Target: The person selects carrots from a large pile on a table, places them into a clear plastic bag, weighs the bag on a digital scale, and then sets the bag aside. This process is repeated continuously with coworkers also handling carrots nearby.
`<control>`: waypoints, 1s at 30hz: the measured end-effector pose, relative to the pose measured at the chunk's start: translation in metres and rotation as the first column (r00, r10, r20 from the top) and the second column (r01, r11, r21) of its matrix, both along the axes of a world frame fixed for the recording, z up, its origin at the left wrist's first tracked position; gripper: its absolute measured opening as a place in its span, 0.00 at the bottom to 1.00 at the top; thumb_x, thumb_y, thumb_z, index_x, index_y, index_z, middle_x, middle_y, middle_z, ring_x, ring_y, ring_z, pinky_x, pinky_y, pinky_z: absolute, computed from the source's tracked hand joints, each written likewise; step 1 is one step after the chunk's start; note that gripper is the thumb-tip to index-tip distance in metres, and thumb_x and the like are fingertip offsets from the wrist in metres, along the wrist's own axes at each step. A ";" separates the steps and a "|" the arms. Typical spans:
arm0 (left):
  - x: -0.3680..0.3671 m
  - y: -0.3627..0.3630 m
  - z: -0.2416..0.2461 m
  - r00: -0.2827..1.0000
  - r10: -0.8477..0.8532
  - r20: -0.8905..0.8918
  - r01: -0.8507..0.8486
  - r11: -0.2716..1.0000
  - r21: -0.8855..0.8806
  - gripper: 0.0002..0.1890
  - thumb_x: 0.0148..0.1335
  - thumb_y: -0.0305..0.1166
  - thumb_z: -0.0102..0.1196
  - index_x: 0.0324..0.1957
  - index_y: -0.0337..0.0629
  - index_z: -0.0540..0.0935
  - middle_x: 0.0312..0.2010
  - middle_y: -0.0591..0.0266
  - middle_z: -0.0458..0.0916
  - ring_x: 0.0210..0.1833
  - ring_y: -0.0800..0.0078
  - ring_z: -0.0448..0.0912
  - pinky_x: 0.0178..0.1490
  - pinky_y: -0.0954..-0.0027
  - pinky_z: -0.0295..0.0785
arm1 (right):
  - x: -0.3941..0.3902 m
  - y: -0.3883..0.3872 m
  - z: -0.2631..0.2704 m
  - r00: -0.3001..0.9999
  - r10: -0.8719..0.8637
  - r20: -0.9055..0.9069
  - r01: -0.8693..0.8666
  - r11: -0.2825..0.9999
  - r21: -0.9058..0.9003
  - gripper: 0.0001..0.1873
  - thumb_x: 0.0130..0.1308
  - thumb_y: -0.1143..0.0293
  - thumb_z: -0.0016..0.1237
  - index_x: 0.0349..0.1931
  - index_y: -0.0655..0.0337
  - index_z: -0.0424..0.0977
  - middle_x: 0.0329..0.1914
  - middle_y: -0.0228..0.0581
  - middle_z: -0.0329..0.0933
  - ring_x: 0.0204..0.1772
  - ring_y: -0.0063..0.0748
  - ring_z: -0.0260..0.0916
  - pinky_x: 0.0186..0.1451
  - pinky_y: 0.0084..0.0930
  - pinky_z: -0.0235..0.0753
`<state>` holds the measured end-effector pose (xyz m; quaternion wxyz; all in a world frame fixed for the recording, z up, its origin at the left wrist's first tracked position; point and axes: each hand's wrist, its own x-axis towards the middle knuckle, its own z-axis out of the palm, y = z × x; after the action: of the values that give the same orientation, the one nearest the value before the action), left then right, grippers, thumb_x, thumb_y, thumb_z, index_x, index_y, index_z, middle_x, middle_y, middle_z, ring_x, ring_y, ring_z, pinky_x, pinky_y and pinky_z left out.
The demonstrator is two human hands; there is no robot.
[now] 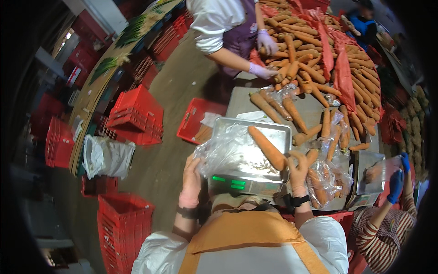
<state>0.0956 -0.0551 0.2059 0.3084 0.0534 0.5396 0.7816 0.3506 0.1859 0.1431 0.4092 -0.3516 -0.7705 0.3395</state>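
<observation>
A clear plastic bag [219, 150] is gripped in my left hand [190, 176], its loose film spread over the left side of a metal scale pan [236, 167]. On the pan's right side lies a single large carrot [267, 147], slanting towards me. My right hand [298, 167] is at the pan's right rim, fingers curled beside the carrot's near end; whether it grips the carrot is unclear. Green digits glow on the scale's display [236, 183] below the pan. Bagged carrots [320, 186] rest just right of my right hand.
Across the table [239, 92], a co-worker's gloved hands [261, 70] touch a large carrot heap [297, 44]. At right, blue-gloved hands [397, 185] hold a bag over another scale [369, 181]. A red crate [188, 120] sits left of my scale; stacked red crates [125, 226] stand farther left.
</observation>
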 end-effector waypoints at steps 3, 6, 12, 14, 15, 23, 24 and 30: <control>-0.007 -0.008 0.009 0.997 0.075 -0.033 -0.077 0.994 -0.076 0.22 0.63 0.29 0.50 0.60 0.36 0.68 0.52 0.60 0.72 0.55 0.73 0.68 0.62 0.71 0.59 | 0.009 0.007 -0.003 0.987 -0.110 -0.113 0.080 0.966 -0.246 0.08 0.59 0.76 0.51 0.40 0.64 0.77 0.43 0.38 0.77 0.47 0.34 0.71 0.54 0.28 0.68; -0.010 -0.014 0.016 0.994 0.108 -0.033 -0.112 0.979 -0.170 0.24 0.62 0.32 0.52 0.61 0.39 0.68 0.56 0.59 0.68 0.61 0.72 0.63 0.66 0.69 0.53 | 0.019 0.006 -0.013 0.977 -0.156 -0.143 0.113 0.955 -0.274 0.09 0.60 0.80 0.46 0.39 0.65 0.77 0.43 0.40 0.76 0.48 0.33 0.71 0.55 0.26 0.68; -0.006 -0.017 0.016 0.995 0.015 -0.103 -0.037 0.975 -0.220 0.23 0.62 0.38 0.51 0.60 0.45 0.71 0.55 0.67 0.71 0.59 0.77 0.65 0.62 0.71 0.53 | 0.021 0.001 -0.015 0.990 -0.019 -0.138 -0.001 0.990 -0.138 0.09 0.59 0.84 0.43 0.36 0.65 0.77 0.41 0.42 0.76 0.48 0.36 0.72 0.53 0.27 0.70; -0.007 -0.019 0.014 0.993 -0.013 -0.120 -0.014 0.974 -0.226 0.23 0.63 0.37 0.50 0.59 0.44 0.72 0.56 0.66 0.71 0.60 0.77 0.65 0.62 0.72 0.53 | 0.015 -0.001 -0.008 0.995 0.001 -0.099 -0.012 0.994 -0.112 0.09 0.59 0.84 0.43 0.35 0.65 0.78 0.41 0.42 0.77 0.47 0.36 0.72 0.52 0.27 0.70; -0.008 -0.020 0.013 0.991 -0.024 -0.131 -0.006 0.975 -0.223 0.22 0.63 0.37 0.50 0.59 0.44 0.72 0.56 0.67 0.72 0.59 0.77 0.65 0.61 0.73 0.54 | 0.013 -0.002 -0.005 0.997 0.003 -0.077 -0.011 0.995 -0.098 0.09 0.59 0.84 0.43 0.35 0.65 0.78 0.40 0.42 0.77 0.47 0.36 0.72 0.51 0.27 0.70; -0.009 -0.031 -0.008 0.962 -0.145 -0.230 0.064 0.943 -0.326 0.24 0.63 0.37 0.52 0.58 0.35 0.71 0.52 0.62 0.73 0.56 0.74 0.68 0.61 0.77 0.58 | 0.003 -0.015 0.010 0.998 0.054 -0.033 -0.057 0.992 -0.114 0.10 0.56 0.84 0.44 0.35 0.64 0.78 0.37 0.41 0.77 0.44 0.36 0.72 0.48 0.28 0.70; -0.008 -0.031 -0.011 0.962 -0.155 -0.227 0.069 0.936 -0.346 0.24 0.63 0.37 0.53 0.58 0.34 0.71 0.52 0.60 0.73 0.56 0.73 0.68 0.61 0.76 0.59 | 0.003 -0.016 0.010 0.998 0.062 -0.022 -0.064 0.993 -0.100 0.11 0.56 0.84 0.44 0.35 0.64 0.78 0.37 0.41 0.77 0.44 0.37 0.72 0.48 0.28 0.70; -0.005 -0.028 -0.019 0.961 -0.189 -0.204 0.093 0.910 -0.405 0.26 0.63 0.37 0.54 0.58 0.30 0.70 0.52 0.57 0.73 0.55 0.71 0.70 0.61 0.73 0.60 | 0.000 -0.011 0.010 0.997 0.075 0.006 -0.074 0.996 -0.056 0.11 0.55 0.84 0.44 0.35 0.64 0.79 0.37 0.41 0.77 0.44 0.39 0.72 0.49 0.29 0.71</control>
<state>0.0908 -0.0831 0.1871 0.3018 0.1233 0.7126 0.6213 0.3506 0.1745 0.1534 0.3833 -0.3350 -0.7750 0.3744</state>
